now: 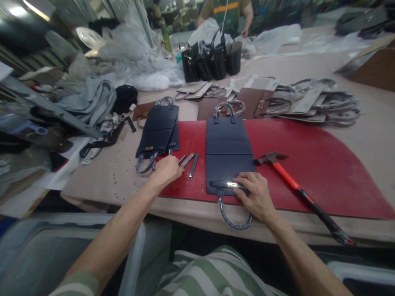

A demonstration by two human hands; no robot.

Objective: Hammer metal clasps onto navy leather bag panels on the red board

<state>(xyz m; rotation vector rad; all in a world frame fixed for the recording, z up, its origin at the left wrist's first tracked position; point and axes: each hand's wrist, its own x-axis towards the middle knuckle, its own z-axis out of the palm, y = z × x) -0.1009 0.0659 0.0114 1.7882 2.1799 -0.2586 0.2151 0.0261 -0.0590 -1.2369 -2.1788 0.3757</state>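
A flat navy leather bag panel [230,139] lies on the red mat in front of me, with plastic-wrapped handles at both ends. Across its near end runs a narrow strap bearing a shiny metal clasp [232,185]. My right hand [254,193] pinches the clasp end of that strap between thumb and fingers. To the left, my left hand [167,170] is closed low over the mat beside slim metal punches [193,165]; whatever its fingers hold is hidden. Just beyond that hand lie stacked navy bag panels [159,127] with wrapped handles.
A hammer [293,183] with a red and black handle rests right of the panel on the red mat [324,164]. Brown panels and wrapped handles [308,102] lie behind. Black bags [212,61] stand farther back, near a person [226,16]. Small metal bits dot the table at left.
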